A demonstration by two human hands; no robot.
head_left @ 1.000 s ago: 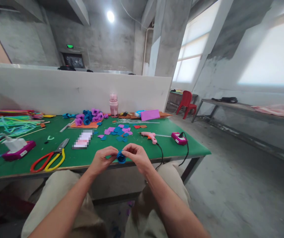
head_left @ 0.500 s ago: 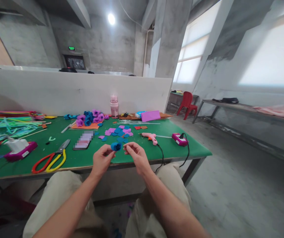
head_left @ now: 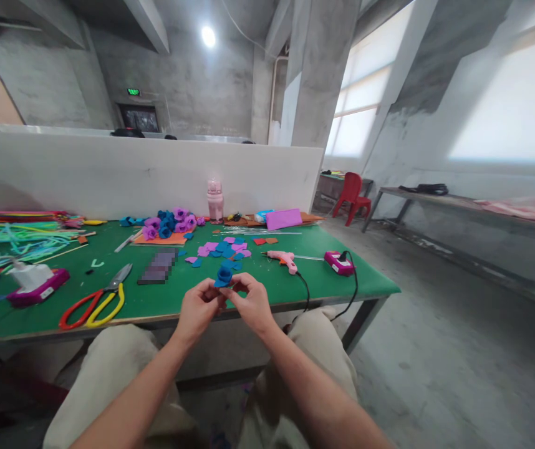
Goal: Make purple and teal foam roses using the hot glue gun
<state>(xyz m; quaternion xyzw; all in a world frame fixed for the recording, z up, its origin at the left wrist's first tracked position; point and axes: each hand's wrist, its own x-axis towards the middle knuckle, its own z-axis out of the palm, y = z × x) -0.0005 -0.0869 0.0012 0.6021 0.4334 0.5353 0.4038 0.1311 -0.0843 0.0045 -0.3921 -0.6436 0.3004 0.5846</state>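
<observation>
A small blue paper flower (head_left: 223,276) is held upright between both hands, just over the table's near edge. My left hand (head_left: 201,304) pinches its lower left side with thumb and fingers. From the right, my right hand (head_left: 250,299) grips the flower's base and lower petals; the fingertips partly hide the base. Beyond the hands lie loose blue and purple petal pieces (head_left: 224,247). A bunch of finished purple and blue flowers (head_left: 167,224) rests on an orange sheet behind them. To the right, a pink glue gun (head_left: 284,259) lies on its side.
Red-and-yellow-handled scissors (head_left: 98,299) and a phone (head_left: 158,267) lie left on the green table (head_left: 249,305). Magenta power strips (head_left: 339,262) sit at both sides, with black cords hanging at right. A pink bottle (head_left: 215,199) stands before the white partition (head_left: 155,168).
The blue flower has turned from lying sideways to upright. My right hand has moved left and now takes hold of it too. The phone's screen has gone dark.
</observation>
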